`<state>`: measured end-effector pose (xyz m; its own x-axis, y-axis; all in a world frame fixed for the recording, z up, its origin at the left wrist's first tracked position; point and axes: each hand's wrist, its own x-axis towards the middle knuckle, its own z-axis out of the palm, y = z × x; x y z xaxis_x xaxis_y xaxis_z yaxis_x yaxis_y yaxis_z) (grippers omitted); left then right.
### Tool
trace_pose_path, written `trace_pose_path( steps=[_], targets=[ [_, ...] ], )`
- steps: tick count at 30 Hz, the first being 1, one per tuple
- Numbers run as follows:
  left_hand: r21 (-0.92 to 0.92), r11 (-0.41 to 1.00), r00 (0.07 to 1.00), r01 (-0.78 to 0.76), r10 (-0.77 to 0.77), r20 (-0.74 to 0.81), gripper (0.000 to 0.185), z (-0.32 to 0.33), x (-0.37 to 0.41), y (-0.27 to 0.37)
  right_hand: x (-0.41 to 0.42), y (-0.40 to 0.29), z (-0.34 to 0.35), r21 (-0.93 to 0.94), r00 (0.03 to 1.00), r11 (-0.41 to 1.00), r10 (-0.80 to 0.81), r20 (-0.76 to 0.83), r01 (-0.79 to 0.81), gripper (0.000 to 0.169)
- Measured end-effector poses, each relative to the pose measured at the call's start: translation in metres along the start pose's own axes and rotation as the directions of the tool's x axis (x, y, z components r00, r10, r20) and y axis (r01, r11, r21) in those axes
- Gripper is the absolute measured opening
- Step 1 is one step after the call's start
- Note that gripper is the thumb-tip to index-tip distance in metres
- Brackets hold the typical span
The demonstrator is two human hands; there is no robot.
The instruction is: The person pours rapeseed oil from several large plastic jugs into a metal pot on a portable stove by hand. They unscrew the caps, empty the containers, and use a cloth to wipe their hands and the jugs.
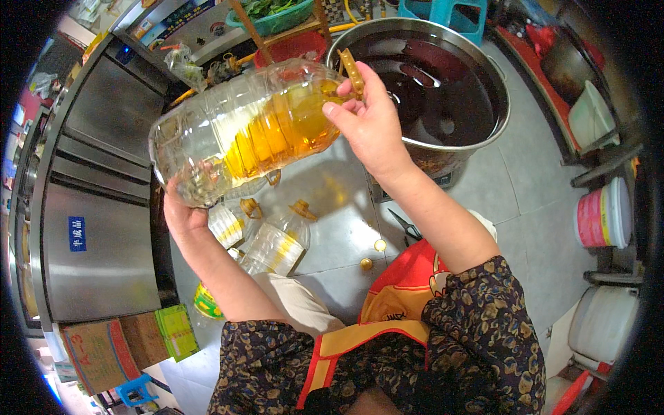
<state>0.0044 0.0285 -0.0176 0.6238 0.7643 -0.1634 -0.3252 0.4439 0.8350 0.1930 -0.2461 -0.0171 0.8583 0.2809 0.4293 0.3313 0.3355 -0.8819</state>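
Note:
A large clear plastic bottle (202,135) lies tilted in the air, with yellow oil (280,132) pooled toward its neck end. My left hand (187,210) supports its base from below. Around the neck end, by the amber plastic handle (353,72), my right hand (376,122) is closed. The bottle's mouth is hidden behind my fingers. It points toward a wide steel pot (474,148) holding dark, shiny liquid (441,98). Whether oil is flowing out cannot be seen. Below, more clear bottles (277,246) with amber handles lie on the floor.
Two yellow caps (380,245) and black scissors (405,224) lie on the grey tiles (519,181). Steel cabinets (104,249) and cardboard boxes (98,353) line the left. A red-labelled bucket (602,215) stands right; a blue stool (467,21) is behind the pot.

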Motion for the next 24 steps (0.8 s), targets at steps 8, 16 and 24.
trace_pose_path(
  steps=[8, 16, 24],
  targets=[
    [0.115, 0.993, 0.992, 0.029, -0.014, -0.125, 0.046, -0.017, 0.024, -0.032, -0.009, -0.01, 0.011, -0.21, 0.995, 0.974, -0.075, 0.059, 0.086, 0.079],
    [-0.051, 0.996, 0.997, 0.079, -0.078, 0.017, 0.048, -0.02, 0.031, -0.054, -0.014, -0.012, 0.016, -0.211, 0.981, 0.96, -0.164, 0.107, 0.183, 0.084],
    [-0.013, 0.994, 0.993, 0.105, -0.106, -0.056, 0.056, 0.013, -0.001, -0.048, -0.021, -0.011, 0.021, -0.249, 0.972, 0.941, -0.207, 0.108, 0.228, 0.085]
  ],
)
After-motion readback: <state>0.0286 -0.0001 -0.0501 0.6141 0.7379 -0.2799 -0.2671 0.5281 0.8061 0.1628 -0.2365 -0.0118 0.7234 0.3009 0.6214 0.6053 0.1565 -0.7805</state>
